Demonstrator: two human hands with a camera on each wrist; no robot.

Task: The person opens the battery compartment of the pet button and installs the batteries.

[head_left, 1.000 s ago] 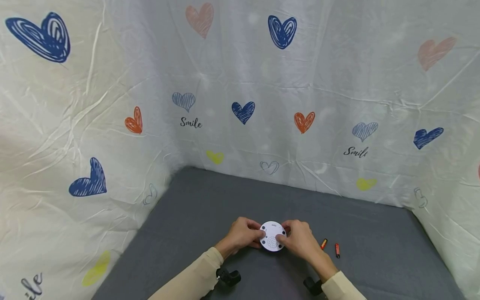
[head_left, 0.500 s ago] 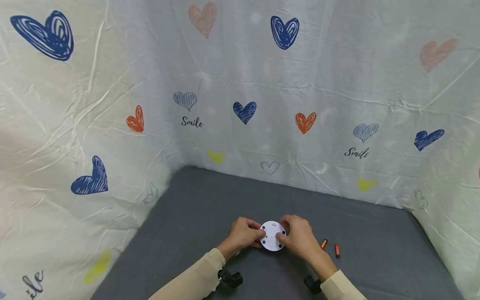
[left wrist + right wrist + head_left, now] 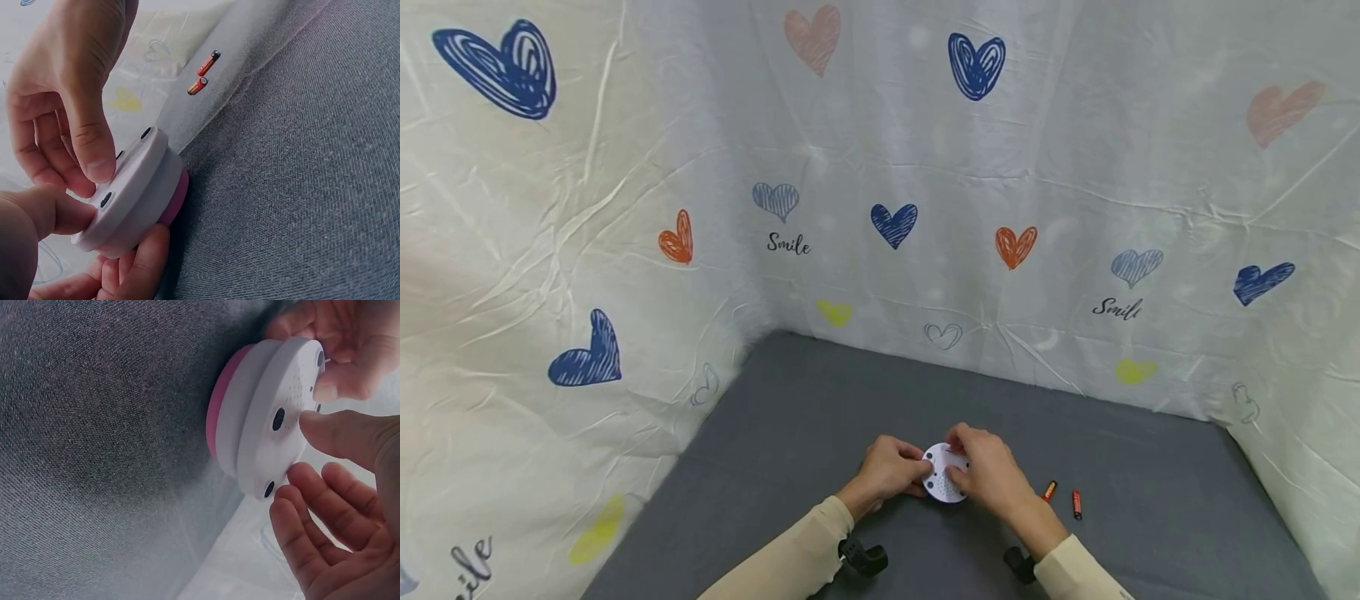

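Note:
A round white device with small speaker holes and dark feet on its face is held over the grey cloth. Its far side has a pink rim, seen in the left wrist view on the device. My left hand pinches its left edge, thumb on the perforated face and fingers behind. The right hand has its thumb on that face and its fingertips near the upper edge. In the right wrist view, the right hand's fingers are loosely bent beside the device.
Two small red-and-black batteries lie right of the hands, a nearer-left battery and a further-right battery. Dark grey cloth covers the table. A white curtain printed with hearts hangs behind and at both sides.
My right hand's fingers have shifted from the device's right edge up and left over its face. The left hand keeps its pinch, and the batteries stay put.

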